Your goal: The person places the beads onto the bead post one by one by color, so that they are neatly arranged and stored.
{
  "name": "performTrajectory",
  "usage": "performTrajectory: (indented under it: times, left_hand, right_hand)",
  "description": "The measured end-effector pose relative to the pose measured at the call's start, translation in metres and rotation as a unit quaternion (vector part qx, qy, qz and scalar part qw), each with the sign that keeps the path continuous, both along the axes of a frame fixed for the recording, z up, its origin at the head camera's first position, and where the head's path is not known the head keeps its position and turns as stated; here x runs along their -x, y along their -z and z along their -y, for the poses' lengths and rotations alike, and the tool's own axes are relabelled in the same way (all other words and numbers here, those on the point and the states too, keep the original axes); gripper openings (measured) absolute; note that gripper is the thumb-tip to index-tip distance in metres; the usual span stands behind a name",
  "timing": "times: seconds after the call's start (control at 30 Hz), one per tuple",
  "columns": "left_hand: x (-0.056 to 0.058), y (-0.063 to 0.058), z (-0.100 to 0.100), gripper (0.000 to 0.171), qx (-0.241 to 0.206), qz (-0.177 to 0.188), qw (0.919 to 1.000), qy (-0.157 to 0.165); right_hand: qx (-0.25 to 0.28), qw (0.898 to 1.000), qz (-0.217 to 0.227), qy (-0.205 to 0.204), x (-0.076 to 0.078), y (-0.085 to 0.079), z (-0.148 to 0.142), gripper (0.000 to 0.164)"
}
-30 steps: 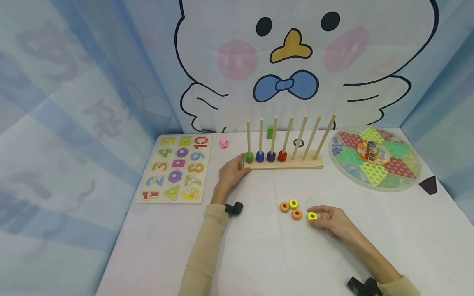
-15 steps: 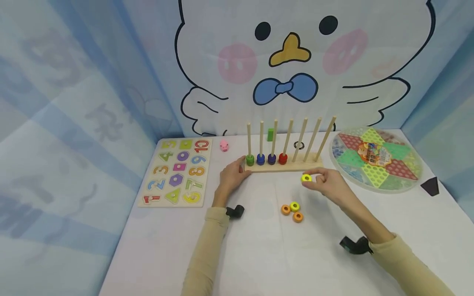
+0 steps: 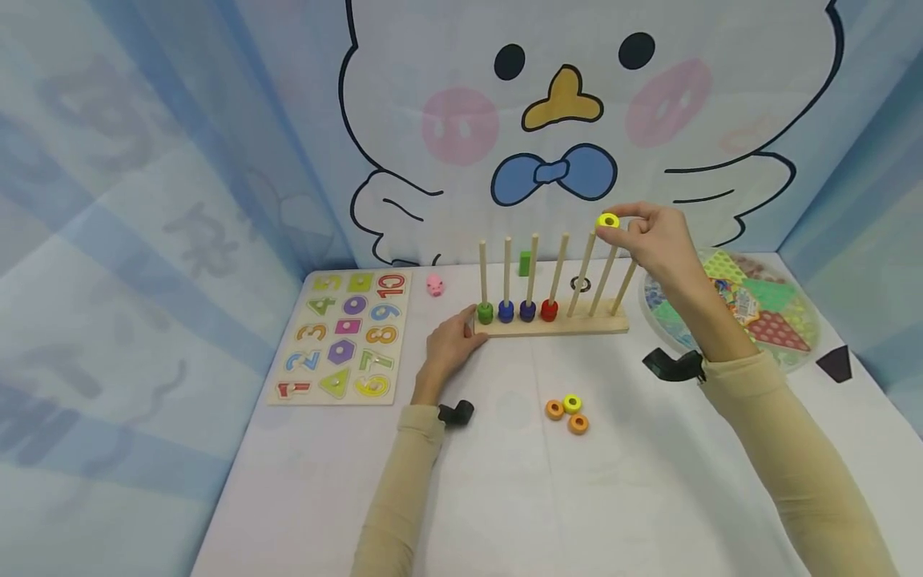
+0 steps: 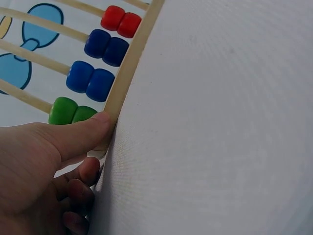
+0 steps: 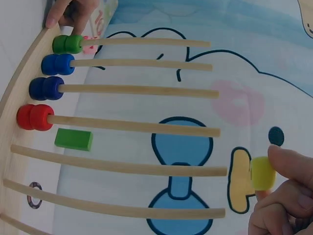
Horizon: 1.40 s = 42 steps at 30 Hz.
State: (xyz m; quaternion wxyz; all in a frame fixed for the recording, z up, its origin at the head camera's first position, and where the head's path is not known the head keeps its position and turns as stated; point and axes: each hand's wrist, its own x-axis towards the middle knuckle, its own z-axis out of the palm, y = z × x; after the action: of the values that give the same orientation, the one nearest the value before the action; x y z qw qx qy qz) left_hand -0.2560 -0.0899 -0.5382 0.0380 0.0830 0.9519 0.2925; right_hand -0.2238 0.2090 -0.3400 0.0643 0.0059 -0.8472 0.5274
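A wooden stand [image 3: 591,324] with upright pegs rises at the back of the table. My left hand [image 3: 450,344] grips its left end, the thumb on the base beside the green beads [image 4: 63,111]. Thumb and fingers of my right hand [image 3: 659,244] pinch a yellow bead [image 5: 263,173] near the tip of the fifth peg [image 5: 122,164]; a small gap separates them in the right wrist view. Pairs of green, blue, dark blue and red beads [image 5: 35,117] sit on the first pegs. One loose yellow bead [image 3: 572,410] and two orange beads [image 3: 578,431] lie on the table.
A number puzzle board [image 3: 399,377] lies on the left, with a pink pig figure [image 3: 435,285] near it. Behind the stand are a green block [image 3: 525,263] and a dark ring [image 5: 30,201]. A round game board [image 3: 782,328] lies right, under my forearm in view.
My right hand has carried the yellow bead from beside the loose beads up and forward to the peg tips. The left hand keeps its grip on the stand.
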Motion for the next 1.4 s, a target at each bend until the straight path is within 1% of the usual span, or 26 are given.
performTrajectory:
  times: [0.13, 0.27, 0.43, 0.5, 0.57, 0.63, 0.7, 0.77, 0.83, 0.87, 0.9, 0.93, 1.0, 1.1, 1.17, 1.27, 1.4]
  left_hand:
    - [0.0, 0.001, 0.0, 0.065, 0.0, -0.004, 1.0, 0.002]
    - [0.001, 0.002, -0.001, 0.065, 0.0, -0.007, 1.0, 0.005]
    - [0.002, 0.002, -0.003, 0.065, -0.002, -0.005, 0.9999, 0.009]
    - [0.002, 0.002, -0.004, 0.065, -0.003, -0.004, 1.0, 0.007]
    - [0.001, 0.002, -0.004, 0.065, -0.003, -0.002, 1.0, 0.004]
    - [0.0, 0.001, -0.003, 0.065, -0.001, -0.001, 1.0, 0.002]
    - [0.0, 0.002, -0.003, 0.065, 0.0, 0.0, 1.0, 0.003]
    - [0.0, 0.002, -0.003, 0.065, -0.001, 0.0, 1.0, 0.005]
    - [0.001, 0.001, -0.003, 0.065, 0.0, -0.003, 1.0, 0.006]
    - [0.001, 0.001, -0.003, 0.065, 0.0, -0.004, 1.0, 0.007]
    - [0.002, 0.001, -0.003, 0.065, -0.001, -0.004, 1.0, 0.007]
    - [0.002, 0.0, -0.002, 0.065, 0.001, -0.004, 1.0, 0.006]
    - [0.003, 0.0, -0.002, 0.065, 0.004, -0.004, 1.0, 0.005]
    - [0.003, 0.0, 0.0, 0.066, 0.002, 0.0, 1.0, 0.005]
    - [0.002, 0.0, 0.0, 0.066, -0.001, 0.001, 1.0, 0.006]
    - [0.001, 0.001, 0.0, 0.066, -0.004, 0.003, 1.0, 0.008]
    - [0.001, 0.001, 0.001, 0.065, -0.002, 0.001, 1.0, 0.006]
  right_hand:
    - [-0.009, 1.0, -0.001, 0.004, 0.01, 0.004, 0.002, 0.058]
    - [-0.038, 0.999, -0.009, 0.008, 0.016, 0.012, 0.004, 0.055]
    - [-0.073, 0.997, 0.01, 0.027, 0.017, 0.019, 0.007, 0.057]
    - [-0.08, 0.996, 0.008, 0.028, 0.016, 0.021, 0.007, 0.056]
    - [-0.071, 0.997, -0.007, 0.028, 0.014, 0.023, 0.006, 0.054]
    - [-0.047, 0.998, -0.03, 0.033, 0.009, 0.027, 0.005, 0.05]
    - [-0.011, 0.998, -0.06, 0.032, 0.001, 0.032, 0.004, 0.046]
    - [0.003, 0.996, -0.085, 0.035, -0.014, 0.036, 0.007, 0.04]
    - [0.01, 0.996, -0.086, 0.03, -0.029, 0.046, 0.009, 0.037]
    - [0.012, 0.997, -0.078, 0.026, -0.035, 0.054, 0.009, 0.036]
    - [0.011, 0.998, -0.058, 0.022, -0.041, 0.062, 0.009, 0.037]
    - [0.01, 0.999, -0.034, 0.017, -0.046, 0.072, 0.009, 0.038]
    - [0.025, 0.999, 0.03, -0.002, -0.05, 0.096, 0.007, 0.042]
    - [0.03, 0.992, 0.121, -0.029, -0.058, 0.127, 0.007, 0.044]
    - [0.027, 0.986, 0.161, -0.043, -0.063, 0.141, 0.008, 0.042]
    - [0.018, 0.979, 0.196, -0.056, -0.072, 0.157, 0.011, 0.041]
    - [0.008, 0.972, 0.221, -0.084, -0.082, 0.172, 0.014, 0.042]
